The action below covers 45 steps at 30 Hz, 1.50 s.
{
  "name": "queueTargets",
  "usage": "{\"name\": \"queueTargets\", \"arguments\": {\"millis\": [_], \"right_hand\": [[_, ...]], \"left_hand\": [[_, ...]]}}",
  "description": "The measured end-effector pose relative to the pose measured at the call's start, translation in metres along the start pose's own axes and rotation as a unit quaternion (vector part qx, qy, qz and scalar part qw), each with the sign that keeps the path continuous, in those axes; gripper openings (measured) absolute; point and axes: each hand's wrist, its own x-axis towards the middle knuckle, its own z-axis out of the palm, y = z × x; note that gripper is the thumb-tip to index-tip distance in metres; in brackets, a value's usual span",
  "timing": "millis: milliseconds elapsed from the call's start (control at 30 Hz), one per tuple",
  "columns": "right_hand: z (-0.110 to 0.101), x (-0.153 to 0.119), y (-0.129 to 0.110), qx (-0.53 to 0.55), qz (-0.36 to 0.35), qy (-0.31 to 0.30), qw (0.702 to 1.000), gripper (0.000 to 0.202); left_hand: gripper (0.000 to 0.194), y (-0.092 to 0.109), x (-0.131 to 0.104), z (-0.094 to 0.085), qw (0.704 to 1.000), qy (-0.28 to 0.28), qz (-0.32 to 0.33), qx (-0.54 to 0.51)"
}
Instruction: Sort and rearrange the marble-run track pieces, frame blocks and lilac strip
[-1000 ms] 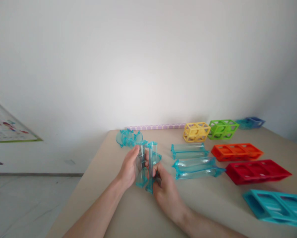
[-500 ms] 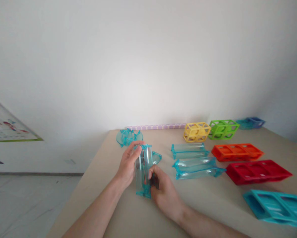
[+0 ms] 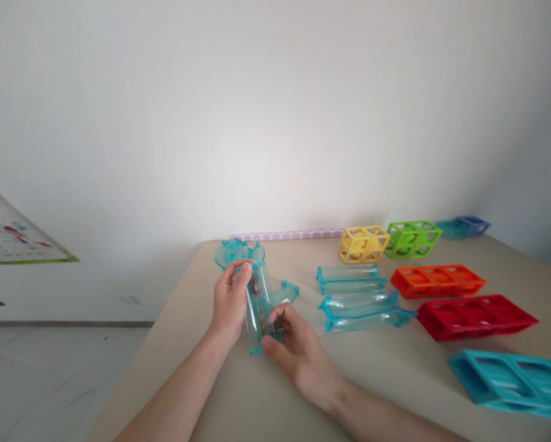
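Gripped between the left hand [image 3: 229, 301] near its top and the right hand [image 3: 298, 350] lower down, the clear turquoise plastic tube piece [image 3: 254, 316] tilts above the beige table [image 3: 238, 399]. It looks light, stiff and rather slippery (smooth curved walls, probably crackable), so the ridged end edges seem the surest hold.

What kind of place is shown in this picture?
Probably a playroom or classroom: a table against a plain wall, colourful toy-like frames such as the yellow one, and a chart with cartoon pictures.
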Motion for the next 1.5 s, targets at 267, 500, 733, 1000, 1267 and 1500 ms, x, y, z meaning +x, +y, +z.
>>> {"name": "queueTargets", "arguments": {"millis": [267,500,733,1000,1267,1500], "right_hand": [[-0.002,-0.007,-0.003,-0.234,-0.055,0.054,0.969,0.033],[-0.012,-0.010,-0.025,-0.369,-0.088,0.063,0.923,0.044],[-0.008,-0.013,-0.024,-0.307,-0.109,0.021,0.945,0.036],[-0.004,-0.018,-0.028,-0.215,-0.221,0.024,0.951,0.039],[-0.005,-0.019,-0.026,-0.210,-0.266,-0.017,0.941,0.043],[-0.007,-0.016,-0.025,-0.216,-0.231,0.031,0.948,0.038]], "left_hand": [[0.026,-0.004,-0.002,-0.005,0.997,-0.073,0.009,-0.033],[0.044,0.006,0.000,-0.017,0.962,-0.259,-0.044,-0.077],[0.043,0.000,-0.001,-0.013,0.968,-0.210,-0.087,-0.106],[0.069,-0.012,-0.001,-0.001,0.896,-0.264,-0.264,-0.239],[0.048,-0.039,0.018,-0.002,0.923,-0.207,-0.306,-0.105],[0.058,-0.006,0.021,-0.019,0.919,-0.226,-0.254,-0.200]]}}
